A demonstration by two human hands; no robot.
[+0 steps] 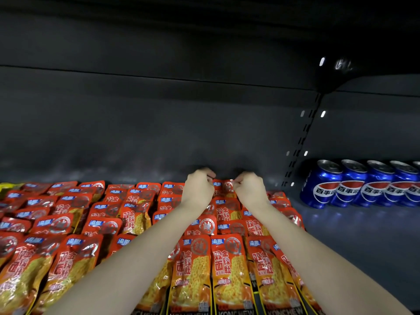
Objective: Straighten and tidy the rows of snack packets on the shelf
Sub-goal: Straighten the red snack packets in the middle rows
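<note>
Several rows of red and orange snack packets lie overlapping on a dark shelf, running from the front edge to the back wall. Both my arms reach to the back of one row. My left hand and my right hand each pinch a top corner of the rearmost packet, which stands against the back wall between them. The packets in the left rows lie at uneven angles.
A row of blue cola cans stands at the right against the back wall, past a slotted upright. The bare shelf floor lies in front of the cans. A yellow packet shows at the far left.
</note>
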